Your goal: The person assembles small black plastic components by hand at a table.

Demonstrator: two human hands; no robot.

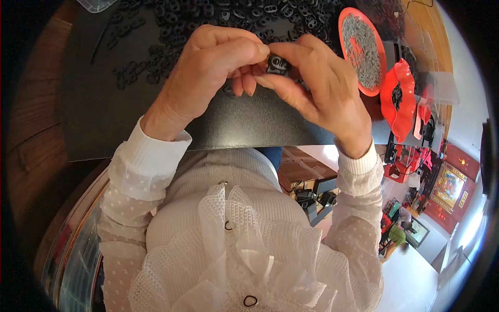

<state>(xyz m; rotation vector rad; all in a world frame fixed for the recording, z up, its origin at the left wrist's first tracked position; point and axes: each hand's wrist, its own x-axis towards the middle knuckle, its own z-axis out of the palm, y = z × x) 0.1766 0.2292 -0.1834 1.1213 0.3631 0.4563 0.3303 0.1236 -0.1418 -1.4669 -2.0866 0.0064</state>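
Observation:
A small black cord lock (278,65) with two oval holes sits between the thumb and fingers of my right hand (325,83), above the near part of the black work mat (234,122). My left hand (208,67) meets it from the left, thumb and forefinger pinched together against the piece's upper left side. What lies inside that pinch is hidden by the fingertips. Beyond both hands spreads a pile of loose black cord lock parts (171,21), many showing paired holes.
To the right stands a red oval tray (383,62) heaped with small metal springs (362,49). Beside it is a wavy-rimmed red bowl (390,112) with small black parts. A clear container (96,4) shows at the far left. People (397,234) are in the background right.

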